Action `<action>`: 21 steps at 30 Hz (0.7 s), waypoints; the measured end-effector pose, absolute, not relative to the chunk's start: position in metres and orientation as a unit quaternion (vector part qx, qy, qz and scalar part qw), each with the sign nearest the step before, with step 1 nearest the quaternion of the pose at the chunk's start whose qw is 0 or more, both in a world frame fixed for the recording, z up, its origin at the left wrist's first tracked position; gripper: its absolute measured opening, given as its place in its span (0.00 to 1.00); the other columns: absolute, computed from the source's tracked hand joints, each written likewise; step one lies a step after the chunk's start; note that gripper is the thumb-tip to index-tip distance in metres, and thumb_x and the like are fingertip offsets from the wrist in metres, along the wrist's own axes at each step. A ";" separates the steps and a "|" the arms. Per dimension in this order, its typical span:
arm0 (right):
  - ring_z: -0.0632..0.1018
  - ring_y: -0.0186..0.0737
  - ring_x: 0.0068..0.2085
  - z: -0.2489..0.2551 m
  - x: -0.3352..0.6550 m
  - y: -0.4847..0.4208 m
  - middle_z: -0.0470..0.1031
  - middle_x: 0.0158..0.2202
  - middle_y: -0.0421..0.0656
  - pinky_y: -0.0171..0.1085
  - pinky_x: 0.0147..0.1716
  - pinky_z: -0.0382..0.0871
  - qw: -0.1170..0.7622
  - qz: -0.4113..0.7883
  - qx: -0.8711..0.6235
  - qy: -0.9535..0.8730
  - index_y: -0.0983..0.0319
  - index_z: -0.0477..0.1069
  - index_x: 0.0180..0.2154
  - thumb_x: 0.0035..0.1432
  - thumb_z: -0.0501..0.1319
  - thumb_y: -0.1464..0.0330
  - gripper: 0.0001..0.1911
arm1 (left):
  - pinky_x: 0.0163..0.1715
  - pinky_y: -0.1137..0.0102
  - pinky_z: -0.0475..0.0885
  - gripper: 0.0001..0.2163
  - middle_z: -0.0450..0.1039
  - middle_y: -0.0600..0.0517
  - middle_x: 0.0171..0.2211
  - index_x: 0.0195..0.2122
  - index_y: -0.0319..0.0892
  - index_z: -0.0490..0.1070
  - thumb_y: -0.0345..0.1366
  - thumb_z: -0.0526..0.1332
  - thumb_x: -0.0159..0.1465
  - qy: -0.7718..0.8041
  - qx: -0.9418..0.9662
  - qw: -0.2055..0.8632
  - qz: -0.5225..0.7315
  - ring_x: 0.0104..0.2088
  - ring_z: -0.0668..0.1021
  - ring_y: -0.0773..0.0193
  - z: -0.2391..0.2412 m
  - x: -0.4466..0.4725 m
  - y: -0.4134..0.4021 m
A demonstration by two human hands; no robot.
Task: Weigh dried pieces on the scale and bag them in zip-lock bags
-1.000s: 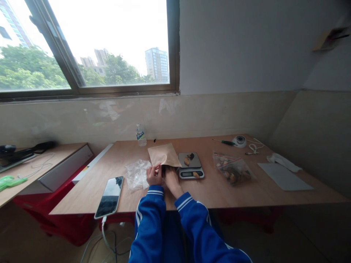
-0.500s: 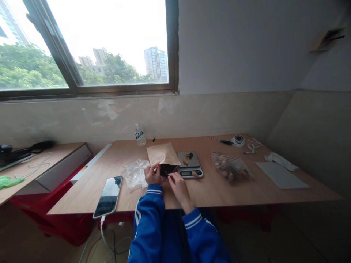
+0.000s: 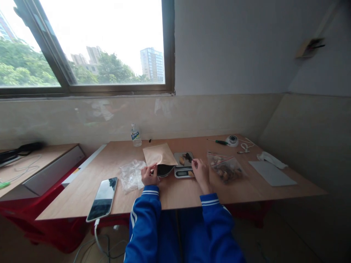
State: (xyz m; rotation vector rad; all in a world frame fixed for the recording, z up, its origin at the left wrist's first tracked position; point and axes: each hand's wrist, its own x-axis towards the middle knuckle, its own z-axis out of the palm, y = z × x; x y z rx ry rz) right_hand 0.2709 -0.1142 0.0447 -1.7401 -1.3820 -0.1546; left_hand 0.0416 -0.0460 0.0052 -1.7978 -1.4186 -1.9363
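My left hand (image 3: 149, 176) is closed on the near edge of a brown kraft paper pouch (image 3: 159, 153), whose dark mouth gapes toward me. The pouch lies just left of a small kitchen scale (image 3: 178, 155). At the scale's right edge, my right hand (image 3: 202, 174) pinches a dark, irregular piece (image 3: 188, 157) over the weighing plate. A tan chunk (image 3: 182, 160) rests on the plate, and another tan chunk (image 3: 191, 174) lies by the display. What the pouch holds inside cannot be made out.
Clear crumpled plastic (image 3: 131, 177) and a phone on a cable (image 3: 102, 199) lie to the left. A bottle (image 3: 135, 136) stands behind. On the right are a zip bag of brown chunks (image 3: 226, 170), a screwdriver (image 3: 219, 142), a white dome camera (image 3: 232, 141) and a white sheet (image 3: 271, 173).
My right hand has moved from the pouch's mouth rightward to the scale, at the dark piece. My left hand still grips the pouch. The view has shifted slightly.
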 end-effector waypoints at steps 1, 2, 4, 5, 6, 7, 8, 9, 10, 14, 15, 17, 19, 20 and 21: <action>0.72 0.43 0.37 0.045 0.274 -0.108 0.74 0.33 0.48 0.39 0.39 0.62 0.414 -0.071 -0.711 -0.565 0.63 0.70 0.34 0.59 0.51 0.66 0.12 | 0.27 0.72 0.64 0.07 0.70 0.54 0.22 0.33 0.46 0.77 0.40 0.61 0.59 -0.471 -0.598 0.071 -0.644 0.24 0.66 0.67 0.005 0.042 -0.047; 0.72 0.44 0.38 0.045 0.275 -0.103 0.74 0.34 0.48 0.40 0.39 0.61 0.394 -0.074 -0.717 -0.570 0.64 0.70 0.35 0.58 0.51 0.67 0.11 | 0.27 0.72 0.64 0.07 0.69 0.54 0.22 0.33 0.47 0.77 0.40 0.60 0.59 -0.471 -0.597 0.072 -0.645 0.24 0.66 0.67 0.006 0.041 -0.047; 0.72 0.44 0.38 0.040 0.273 -0.099 0.73 0.33 0.47 0.40 0.39 0.61 0.391 -0.070 -0.716 -0.573 0.65 0.68 0.39 0.58 0.51 0.67 0.11 | 0.27 0.72 0.64 0.07 0.69 0.54 0.22 0.33 0.47 0.77 0.40 0.60 0.59 -0.470 -0.596 0.077 -0.647 0.24 0.67 0.67 0.006 0.041 -0.048; 0.72 0.44 0.38 0.034 0.271 -0.101 0.72 0.33 0.47 0.40 0.39 0.62 0.405 -0.067 -0.710 -0.573 0.65 0.67 0.41 0.58 0.51 0.67 0.12 | 0.27 0.72 0.64 0.07 0.69 0.54 0.21 0.33 0.47 0.77 0.40 0.60 0.59 -0.467 -0.596 0.081 -0.649 0.24 0.67 0.67 0.006 0.041 -0.048; 0.71 0.43 0.38 0.027 0.269 -0.105 0.72 0.33 0.47 0.40 0.39 0.62 0.421 -0.065 -0.702 -0.570 0.65 0.67 0.42 0.58 0.51 0.67 0.12 | 0.27 0.72 0.64 0.06 0.69 0.53 0.21 0.33 0.46 0.77 0.39 0.60 0.59 -0.463 -0.597 0.085 -0.650 0.24 0.67 0.67 0.006 0.041 -0.048; 0.71 0.44 0.39 0.019 0.266 -0.110 0.71 0.35 0.47 0.41 0.40 0.62 0.436 -0.066 -0.696 -0.566 0.65 0.67 0.42 0.58 0.51 0.67 0.13 | 0.27 0.72 0.64 0.06 0.69 0.53 0.21 0.33 0.46 0.76 0.39 0.60 0.59 -0.459 -0.600 0.088 -0.649 0.24 0.67 0.67 0.006 0.040 -0.048; 0.70 0.44 0.40 0.011 0.263 -0.116 0.70 0.36 0.47 0.41 0.40 0.62 0.441 -0.068 -0.696 -0.562 0.64 0.67 0.42 0.58 0.51 0.67 0.12 | 0.27 0.72 0.64 0.06 0.69 0.53 0.22 0.34 0.46 0.76 0.38 0.60 0.59 -0.456 -0.604 0.090 -0.648 0.24 0.67 0.67 0.005 0.040 -0.048; 0.70 0.46 0.42 0.003 0.260 -0.122 0.70 0.39 0.48 0.42 0.40 0.62 0.439 -0.070 -0.701 -0.558 0.63 0.68 0.41 0.58 0.52 0.66 0.12 | 0.26 0.72 0.64 0.06 0.69 0.53 0.22 0.34 0.46 0.76 0.38 0.60 0.59 -0.454 -0.608 0.091 -0.645 0.24 0.67 0.67 0.005 0.040 -0.048; 0.69 0.47 0.43 -0.005 0.257 -0.128 0.69 0.41 0.48 0.42 0.40 0.61 0.431 -0.070 -0.706 -0.558 0.62 0.68 0.41 0.57 0.53 0.66 0.12 | 0.26 0.72 0.64 0.06 0.69 0.53 0.22 0.34 0.46 0.76 0.38 0.60 0.59 -0.452 -0.611 0.092 -0.643 0.24 0.67 0.67 0.005 0.040 -0.048; 0.68 0.48 0.44 -0.017 0.248 -0.140 0.69 0.44 0.47 0.44 0.41 0.59 0.395 -0.060 -0.724 -0.562 0.60 0.68 0.41 0.56 0.53 0.69 0.11 | 0.25 0.72 0.63 0.06 0.68 0.53 0.20 0.33 0.46 0.76 0.39 0.60 0.59 -0.453 -0.610 0.095 -0.643 0.23 0.65 0.67 0.007 0.041 -0.049; 0.68 0.48 0.43 -0.017 0.247 -0.141 0.70 0.43 0.47 0.44 0.41 0.59 0.393 -0.056 -0.722 -0.567 0.60 0.69 0.40 0.56 0.53 0.69 0.10 | 0.25 0.72 0.63 0.06 0.68 0.53 0.20 0.32 0.45 0.76 0.39 0.60 0.59 -0.453 -0.607 0.097 -0.646 0.22 0.65 0.67 0.008 0.041 -0.049; 0.68 0.47 0.43 -0.014 0.247 -0.141 0.72 0.41 0.46 0.43 0.41 0.58 0.402 -0.049 -0.713 -0.573 0.60 0.68 0.40 0.57 0.52 0.69 0.10 | 0.25 0.72 0.63 0.06 0.67 0.53 0.20 0.32 0.45 0.76 0.39 0.61 0.59 -0.452 -0.603 0.098 -0.650 0.22 0.65 0.67 0.009 0.042 -0.050; 0.69 0.46 0.42 -0.011 0.252 -0.141 0.73 0.40 0.46 0.43 0.41 0.59 0.436 -0.057 -0.705 -0.556 0.60 0.68 0.40 0.57 0.52 0.68 0.10 | 0.24 0.72 0.63 0.06 0.67 0.53 0.20 0.32 0.46 0.76 0.39 0.61 0.59 -0.453 -0.603 0.092 -0.650 0.22 0.65 0.67 0.010 0.042 -0.051; 0.69 0.46 0.42 -0.011 0.257 -0.142 0.73 0.39 0.46 0.43 0.42 0.59 0.459 -0.069 -0.705 -0.536 0.61 0.68 0.40 0.57 0.52 0.67 0.10 | 0.24 0.72 0.62 0.06 0.67 0.53 0.20 0.32 0.46 0.76 0.39 0.60 0.59 -0.455 -0.604 0.087 -0.649 0.23 0.65 0.67 0.010 0.042 -0.051; 0.69 0.46 0.42 -0.013 0.263 -0.142 0.73 0.39 0.47 0.43 0.42 0.59 0.481 -0.084 -0.707 -0.511 0.62 0.67 0.40 0.57 0.52 0.66 0.11 | 0.24 0.72 0.62 0.06 0.67 0.53 0.20 0.32 0.46 0.76 0.39 0.60 0.59 -0.457 -0.605 0.082 -0.647 0.23 0.65 0.67 0.010 0.042 -0.051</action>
